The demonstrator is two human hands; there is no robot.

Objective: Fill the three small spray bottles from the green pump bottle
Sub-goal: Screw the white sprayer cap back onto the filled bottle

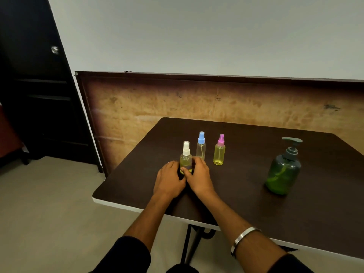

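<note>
Dark sleeves at the near edge, a metal bangle (245, 236) on the right wrist. Both hands meet on the brown table (246, 194): left hand (169, 179) and right hand (199, 177) curl their fingers around the base of the upright white-capped bottle (186, 157). Just behind stands the blue-capped bottle (201, 146), then the pink-capped bottle (219, 150). Well to the right stands the green pump bottle (283, 170).

No text, label, brand or number can be read anywhere in the head view. The three small spray bottles and the green pump bottle (283, 170) carry no legible print. Faint dark marks on the wooden panel (216, 99) are too blurred to read.
</note>
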